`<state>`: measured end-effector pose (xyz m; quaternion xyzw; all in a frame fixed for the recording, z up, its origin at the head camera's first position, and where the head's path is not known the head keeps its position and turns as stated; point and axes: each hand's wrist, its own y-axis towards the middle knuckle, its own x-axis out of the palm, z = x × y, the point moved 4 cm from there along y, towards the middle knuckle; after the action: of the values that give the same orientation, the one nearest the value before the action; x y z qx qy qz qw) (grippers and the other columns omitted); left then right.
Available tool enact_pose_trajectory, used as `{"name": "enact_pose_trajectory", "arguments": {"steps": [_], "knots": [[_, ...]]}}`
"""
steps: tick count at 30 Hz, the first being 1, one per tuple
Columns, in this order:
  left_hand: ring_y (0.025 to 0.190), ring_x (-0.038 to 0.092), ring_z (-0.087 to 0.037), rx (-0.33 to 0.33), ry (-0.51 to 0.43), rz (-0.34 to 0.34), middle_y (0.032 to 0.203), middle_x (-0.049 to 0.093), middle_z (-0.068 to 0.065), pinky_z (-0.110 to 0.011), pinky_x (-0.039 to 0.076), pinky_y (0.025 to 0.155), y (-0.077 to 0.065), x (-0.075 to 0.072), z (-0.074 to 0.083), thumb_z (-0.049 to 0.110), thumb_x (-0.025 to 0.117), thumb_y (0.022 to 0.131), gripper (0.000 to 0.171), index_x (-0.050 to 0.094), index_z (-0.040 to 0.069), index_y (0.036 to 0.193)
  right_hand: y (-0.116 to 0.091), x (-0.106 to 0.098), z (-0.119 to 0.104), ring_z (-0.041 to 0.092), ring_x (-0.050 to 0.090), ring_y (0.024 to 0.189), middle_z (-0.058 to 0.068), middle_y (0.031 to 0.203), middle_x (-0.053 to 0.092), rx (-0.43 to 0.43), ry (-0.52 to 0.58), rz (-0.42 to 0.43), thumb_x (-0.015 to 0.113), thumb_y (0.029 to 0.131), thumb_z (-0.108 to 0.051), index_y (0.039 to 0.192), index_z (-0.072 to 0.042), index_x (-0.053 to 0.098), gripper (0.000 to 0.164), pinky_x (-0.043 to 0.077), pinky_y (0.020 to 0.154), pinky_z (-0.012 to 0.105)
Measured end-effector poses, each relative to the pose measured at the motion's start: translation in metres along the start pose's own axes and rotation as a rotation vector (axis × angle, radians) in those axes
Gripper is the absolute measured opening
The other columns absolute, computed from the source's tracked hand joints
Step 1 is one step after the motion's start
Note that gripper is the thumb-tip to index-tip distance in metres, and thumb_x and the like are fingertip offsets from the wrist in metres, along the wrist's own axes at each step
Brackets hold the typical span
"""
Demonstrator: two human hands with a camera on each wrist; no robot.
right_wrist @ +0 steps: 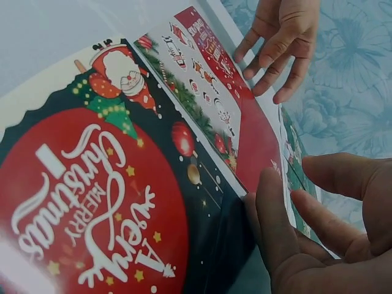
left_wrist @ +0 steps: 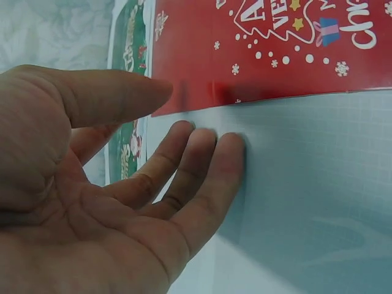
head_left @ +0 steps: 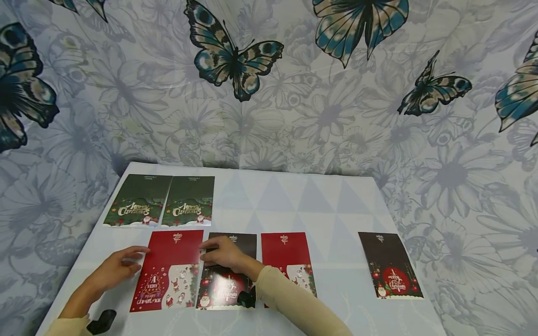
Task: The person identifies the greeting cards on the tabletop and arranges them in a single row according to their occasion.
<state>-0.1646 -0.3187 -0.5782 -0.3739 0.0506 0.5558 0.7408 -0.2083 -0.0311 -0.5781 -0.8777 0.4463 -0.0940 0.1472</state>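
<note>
We are looking at a red card (head_left: 168, 270) lying flat on the tabletop (head_left: 336, 284), between the two grips. Its long axis is running away from the person, with its plain red half lying farther off and its printed half nearer. The left grip (head_left: 111, 271) is standing at the card's left long edge and the right grip (head_left: 228, 255) at its right one, so the card is lying to the right of the first and to the left of the second. Both are sitting alongside the far half, roughly level; we are not finding either clearly nearer. The left grip is holding nothing, its thumb and fingers loosely parted. The right grip is also holding nothing that we are seeing, its digits spread apart; whether a fingertip is pressing the card, we are not managing to tell. The right grip is hanging partly over a dark card (head_left: 220, 284) lying just beside the red one, so we are judging that, on this side, the move is turning on the narrow strip between their edges.
</note>
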Motion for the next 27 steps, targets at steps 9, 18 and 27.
{"name": "enact_pose_trajectory", "arguments": {"steps": [9,18,27], "knots": [[0.110,0.060,-0.034,-0.057,-0.069,-0.035,0.139,0.044,-0.039,-0.046,0.058,0.083,-0.0044,0.0040,-0.0033,0.010,0.063,0.095,0.054,0.045,-0.002,0.144,-0.0003,0.0015,0.0036,0.034,0.073,0.098,0.021,0.119,0.067,0.013,0.026,0.001,0.066,0.091,0.005,0.125,0.009,0.064,0.035,0.061,0.080,0.039],[0.107,0.061,-0.033,-0.068,-0.091,-0.020,0.130,0.050,-0.036,-0.047,0.059,0.083,-0.0028,0.0046,-0.0019,0.011,0.064,0.095,0.053,0.045,-0.004,0.142,-0.0001,0.0073,0.0039,0.036,0.072,0.096,0.021,0.120,0.064,-0.007,0.052,-0.025,0.064,0.091,0.008,0.125,0.010,0.063,0.034,0.061,0.081,0.041],[0.105,0.058,-0.030,-0.039,-0.101,-0.008,0.123,0.053,-0.028,-0.043,0.059,0.081,-0.0059,0.0023,-0.0012,0.008,0.062,0.093,0.053,0.044,-0.006,0.142,-0.0020,0.0074,0.0030,0.038,0.073,0.097,0.024,0.117,0.063,0.018,0.097,-0.020,0.066,0.089,0.009,0.125,0.007,0.064,0.036,0.061,0.080,0.043]]}}
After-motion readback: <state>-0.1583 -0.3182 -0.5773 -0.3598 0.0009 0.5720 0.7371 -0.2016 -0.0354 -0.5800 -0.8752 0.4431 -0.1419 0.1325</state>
